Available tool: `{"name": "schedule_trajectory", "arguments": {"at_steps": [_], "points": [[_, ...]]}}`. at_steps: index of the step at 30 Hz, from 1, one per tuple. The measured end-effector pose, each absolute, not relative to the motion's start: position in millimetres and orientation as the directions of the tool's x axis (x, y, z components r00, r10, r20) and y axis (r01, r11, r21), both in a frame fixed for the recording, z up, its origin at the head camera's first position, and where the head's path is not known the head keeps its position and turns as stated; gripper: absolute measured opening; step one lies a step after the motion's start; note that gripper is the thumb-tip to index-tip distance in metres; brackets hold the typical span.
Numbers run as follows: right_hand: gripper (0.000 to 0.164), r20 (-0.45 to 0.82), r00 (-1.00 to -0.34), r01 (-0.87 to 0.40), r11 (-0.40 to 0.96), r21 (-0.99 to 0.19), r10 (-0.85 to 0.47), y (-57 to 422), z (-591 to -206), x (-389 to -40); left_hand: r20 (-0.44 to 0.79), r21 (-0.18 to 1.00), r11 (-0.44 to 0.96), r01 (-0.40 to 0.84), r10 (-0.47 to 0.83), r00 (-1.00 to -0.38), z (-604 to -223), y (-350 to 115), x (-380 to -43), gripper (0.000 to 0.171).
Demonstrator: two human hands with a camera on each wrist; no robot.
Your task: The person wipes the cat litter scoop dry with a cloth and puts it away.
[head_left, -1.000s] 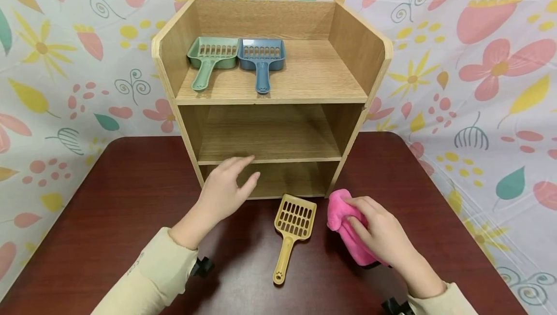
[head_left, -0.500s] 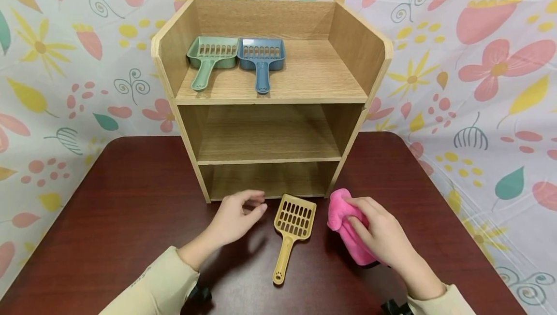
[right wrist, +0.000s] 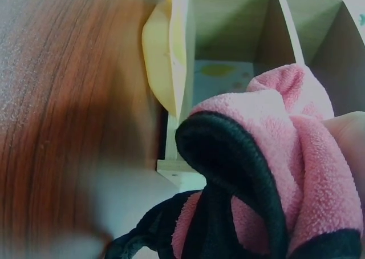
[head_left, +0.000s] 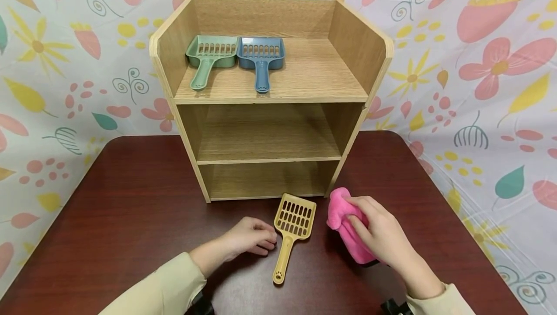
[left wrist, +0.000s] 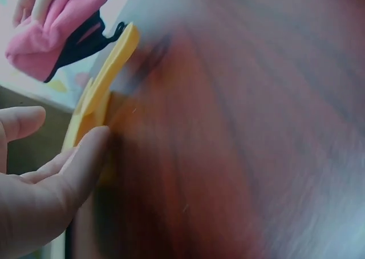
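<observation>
A yellow slotted litter scoop (head_left: 294, 223) lies on the table, its handle toward me. My left hand (head_left: 250, 236) is just left of the scoop, fingers loosely bent and holding nothing. In the left wrist view, the thumb (left wrist: 85, 156) overlaps the lower part of the scoop (left wrist: 111, 71). To the right, my right hand (head_left: 383, 233) pinches a bunched pink cloth (head_left: 348, 223) between thumb and fingers. Black edging and a black loop show on the cloth (right wrist: 268, 139) in the right wrist view.
A wooden shelf unit (head_left: 270, 100) with three levels stands behind the scoop. On its top level, a green litter scoop (head_left: 213, 56) and a blue litter scoop (head_left: 261, 59) sit side by side at the left. A patterned sheet (head_left: 491, 78) hangs behind the dark red table (head_left: 130, 208).
My left hand has come down from in front of the shelf to the left side of the yellow scoop, its fingers bending more. The right hand and pink cloth have stayed in place.
</observation>
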State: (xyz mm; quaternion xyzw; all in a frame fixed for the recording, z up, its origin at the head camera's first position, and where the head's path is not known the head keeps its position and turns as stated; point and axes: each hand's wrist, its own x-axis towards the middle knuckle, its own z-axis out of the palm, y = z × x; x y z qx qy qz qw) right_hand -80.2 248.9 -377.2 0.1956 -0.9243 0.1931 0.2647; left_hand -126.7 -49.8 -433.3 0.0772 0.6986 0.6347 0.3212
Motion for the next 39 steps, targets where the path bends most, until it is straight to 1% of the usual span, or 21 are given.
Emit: {"name": "schedule_trajectory", "arguments": {"at_steps": [3,7,9,11,14,18,20,23,26,29,31,34,36,38,39], "points": [[0.039,0.57,-0.783,-0.463,0.846,-0.264,-0.25,248.4,-378.3,-80.7,-0.391,0.917,0.161,-0.365,0.545,-0.742,-437.5,-41.4,-122.6,0.03],[0.038,0.571,-0.787,-0.455,0.844,-0.284,-0.233,247.1,-380.2,-81.6,-0.412,0.898,0.128,-0.422,0.582,-0.701,-439.9,-31.1,-118.8,0.023],[0.039,0.572,-0.789,-0.453,0.842,-0.294,-0.225,246.3,-380.7,-82.0,-0.409,0.896,0.115,-0.429,0.589,-0.697,-439.4,-28.4,-116.2,0.02],[0.039,0.574,-0.788,-0.454,0.839,-0.3,-0.221,245.4,-380.4,-82.4,-0.398,0.903,0.116,-0.413,0.584,-0.708,-438.0,-27.9,-113.4,0.022],[0.04,0.582,-0.783,-0.46,0.835,-0.302,-0.221,243.8,-378.4,-83.8,-0.351,0.935,0.165,-0.313,0.545,-0.762,-434.9,-31.7,-109.4,0.024],[0.04,0.596,-0.769,-0.476,0.829,-0.294,-0.23,241.2,-372.9,-86.5,-0.287,0.946,0.282,-0.163,0.485,-0.826,-429.6,-41.8,-107.5,0.02],[0.04,0.605,-0.76,-0.488,0.825,-0.287,-0.239,239.2,-369.3,-87.6,-0.253,0.937,0.337,-0.093,0.471,-0.845,-426.7,-47.6,-108.3,0.018],[0.04,0.617,-0.741,-0.518,0.811,-0.272,-0.267,234.4,-364.0,-89.7,-0.175,0.905,0.423,0.045,0.466,-0.867,-421.4,-55.2,-110.8,0.021],[0.038,0.626,-0.711,-0.563,0.793,-0.234,-0.32,226.6,-359.3,-92.2,-0.065,0.851,0.481,0.212,0.497,-0.865,-415.2,-59.2,-113.2,0.025],[0.037,0.635,-0.66,-0.624,0.764,-0.166,-0.402,215.9,-355.7,-94.5,0.028,0.785,0.506,0.356,0.546,-0.838,-408.7,-58.2,-113.8,0.029],[0.036,0.613,-0.649,-0.644,0.754,-0.128,-0.451,207.6,-355.9,-94.8,0.071,0.746,0.514,0.424,0.571,-0.818,-403.8,-55.4,-113.1,0.031],[0.039,0.541,-0.676,-0.629,0.774,-0.071,-0.5,195.6,-360.6,-93.6,0.113,0.717,0.507,0.479,0.593,-0.797,-398.4,-51.2,-111.9,0.031],[0.045,0.504,-0.708,-0.585,0.811,-0.024,-0.496,189.7,-366.4,-92.1,0.133,0.709,0.501,0.497,0.596,-0.792,-395.8,-49.1,-111.7,0.028],[0.049,0.524,-0.709,-0.546,0.838,0.017,-0.472,185.2,-372.0,-90.6,0.137,0.715,0.494,0.495,0.595,-0.792,-394.9,-48.3,-112.2,0.026],[0.049,0.553,-0.698,-0.532,0.846,0.025,-0.455,183.3,-374.6,-89.7,0.133,0.718,0.495,0.489,0.592,-0.795,-394.4,-48.0,-112.4,0.025]]}}
